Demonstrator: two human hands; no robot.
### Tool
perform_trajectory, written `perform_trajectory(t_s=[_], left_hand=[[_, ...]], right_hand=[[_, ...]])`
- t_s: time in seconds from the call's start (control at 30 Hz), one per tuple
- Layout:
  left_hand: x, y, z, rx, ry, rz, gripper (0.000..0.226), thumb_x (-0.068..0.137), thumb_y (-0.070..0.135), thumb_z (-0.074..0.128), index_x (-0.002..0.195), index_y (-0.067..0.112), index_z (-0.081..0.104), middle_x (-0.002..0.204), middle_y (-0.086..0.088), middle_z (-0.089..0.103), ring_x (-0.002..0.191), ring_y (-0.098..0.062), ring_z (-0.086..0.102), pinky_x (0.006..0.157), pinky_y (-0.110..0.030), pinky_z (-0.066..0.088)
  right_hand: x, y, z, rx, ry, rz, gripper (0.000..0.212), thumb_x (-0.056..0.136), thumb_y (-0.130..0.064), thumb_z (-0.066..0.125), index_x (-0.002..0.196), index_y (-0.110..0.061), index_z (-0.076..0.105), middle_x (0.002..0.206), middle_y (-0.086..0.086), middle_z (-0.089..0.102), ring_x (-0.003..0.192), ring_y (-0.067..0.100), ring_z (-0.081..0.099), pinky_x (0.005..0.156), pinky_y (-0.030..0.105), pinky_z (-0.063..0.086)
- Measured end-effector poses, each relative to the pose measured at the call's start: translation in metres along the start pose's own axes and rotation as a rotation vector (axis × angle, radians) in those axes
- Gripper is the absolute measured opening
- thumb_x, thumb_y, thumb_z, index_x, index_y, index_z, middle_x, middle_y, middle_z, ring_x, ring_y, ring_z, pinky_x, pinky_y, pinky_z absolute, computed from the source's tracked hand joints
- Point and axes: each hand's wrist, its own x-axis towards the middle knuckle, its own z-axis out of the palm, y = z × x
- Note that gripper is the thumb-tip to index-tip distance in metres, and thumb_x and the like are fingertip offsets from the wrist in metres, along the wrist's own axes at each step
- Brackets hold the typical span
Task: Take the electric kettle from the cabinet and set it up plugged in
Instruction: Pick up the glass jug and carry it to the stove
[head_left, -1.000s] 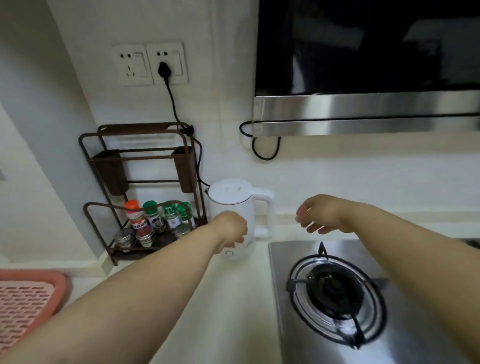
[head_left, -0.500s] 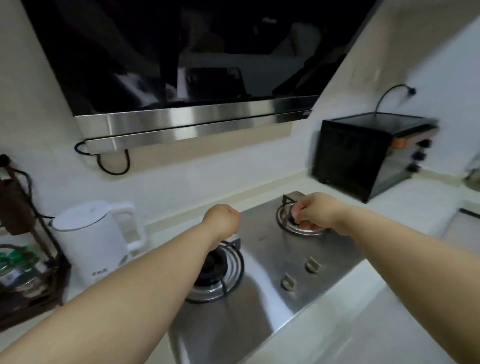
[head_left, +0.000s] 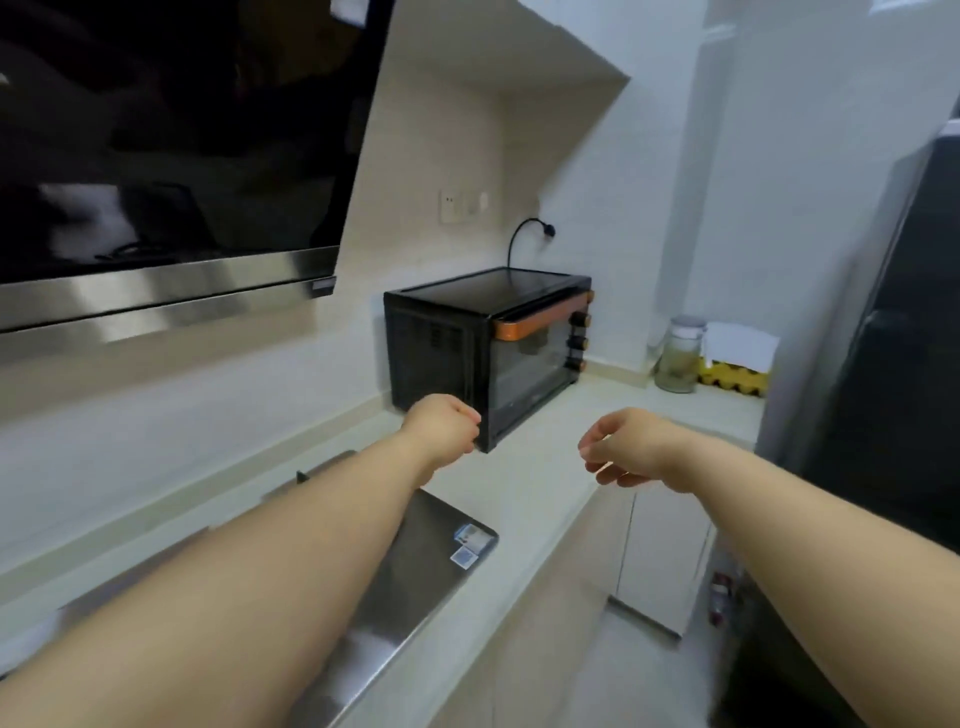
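The view has swung right since a moment ago, so the kettle is now out of sight, somewhere off to the left. The left hand (head_left: 441, 423) is a fist, the right hand (head_left: 626, 449) loosely curled; both hold nothing, near the oven (head_left: 483, 348).

Bare countertop (head_left: 524, 499) lies open between the stove panel (head_left: 415, 566) and black oven (head_left: 488, 353); a jar (head_left: 678, 358) crowds the far corner.

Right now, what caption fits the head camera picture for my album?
Two empty hands, left and right, reach over the counter toward a black toaster oven.
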Motion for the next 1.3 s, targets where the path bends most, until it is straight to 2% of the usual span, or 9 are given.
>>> perform_trajectory(t_s=[0.17,0.5,0.63,0.8,0.97,1.07,1.17,1.23,1.3], left_hand=[[0.062,0.04,0.077,0.073,-0.069,0.031,0.02,0.089,0.008,0.05,0.08,0.022,0.061,0.088,-0.003,0.064,0.088,-0.023,0.064,0.072,-0.027,0.052],[0.231,0.079,0.203,0.171,-0.315,0.088,0.02,0.089,0.002,0.043,0.088,0.017,0.057,0.091,-0.007,0.053,0.086,-0.023,0.051,0.074,-0.03,0.041],[0.3,0.109,0.25,0.169,-0.345,0.128,0.021,0.09,0.002,0.045,0.081,0.016,0.058,0.099,-0.008,0.056,0.091,-0.022,0.054,0.088,-0.033,0.05],[0.369,0.135,0.317,0.211,-0.426,0.124,0.032,0.09,0.004,0.045,0.119,0.002,0.058,0.118,-0.019,0.06,0.112,-0.033,0.058,0.094,-0.036,0.049],[0.436,0.155,0.383,0.231,-0.43,0.124,0.031,0.088,0.004,0.047,0.117,0.002,0.06,0.103,-0.013,0.061,0.098,-0.028,0.059,0.092,-0.037,0.05],[0.472,0.165,0.409,0.226,-0.417,0.067,0.023,0.087,0.007,0.049,0.107,0.008,0.061,0.107,-0.014,0.061,0.108,-0.032,0.059,0.092,-0.036,0.05],[0.507,0.18,0.434,0.188,-0.383,0.038,0.025,0.085,0.007,0.053,0.108,0.011,0.062,0.111,-0.013,0.059,0.111,-0.032,0.058,0.096,-0.037,0.05],[0.53,0.188,0.453,0.174,-0.381,0.007,0.042,0.084,0.01,0.055,0.126,0.013,0.054,0.124,-0.013,0.056,0.116,-0.03,0.055,0.1,-0.037,0.048],[0.55,0.194,0.467,0.177,-0.383,-0.012,0.05,0.084,0.012,0.057,0.132,0.015,0.048,0.131,-0.012,0.053,0.119,-0.03,0.054,0.101,-0.036,0.047]], right_hand=[[0.048,0.062,-0.062,0.045,0.045,0.098,0.017,0.09,-0.018,0.056,0.103,-0.01,0.063,0.099,0.008,0.068,0.078,0.016,0.064,0.074,0.03,0.052],[0.176,0.146,-0.145,0.004,0.221,0.325,0.026,0.088,-0.021,0.06,0.112,-0.014,0.059,0.1,0.008,0.065,0.089,0.02,0.065,0.085,0.036,0.057],[0.228,0.164,-0.197,0.04,0.36,0.362,0.024,0.087,-0.019,0.06,0.11,-0.013,0.059,0.094,0.006,0.064,0.083,0.019,0.065,0.076,0.033,0.056],[0.302,0.195,-0.238,0.084,0.414,0.397,0.024,0.088,-0.017,0.059,0.112,-0.013,0.057,0.097,0.007,0.062,0.084,0.019,0.064,0.077,0.034,0.056],[0.39,0.232,-0.274,0.156,0.398,0.389,0.024,0.087,-0.016,0.06,0.11,-0.013,0.054,0.099,0.013,0.062,0.082,0.021,0.06,0.076,0.034,0.056],[0.441,0.253,-0.294,0.188,0.403,0.387,0.007,0.085,-0.016,0.06,0.088,-0.017,0.054,0.087,0.008,0.056,0.083,0.026,0.058,0.075,0.035,0.054],[0.488,0.267,-0.318,0.239,0.417,0.386,0.015,0.085,-0.012,0.059,0.076,-0.015,0.047,0.078,0.006,0.049,0.073,0.022,0.049,0.084,0.042,0.053],[0.518,0.276,-0.332,0.251,0.419,0.41,0.015,0.085,-0.011,0.06,0.082,-0.013,0.045,0.074,0.003,0.046,0.067,0.018,0.044,0.091,0.045,0.051],[0.543,0.282,-0.342,0.257,0.398,0.428,0.022,0.083,-0.009,0.06,0.099,-0.01,0.046,0.077,0.005,0.047,0.066,0.018,0.045,0.083,0.042,0.053]])
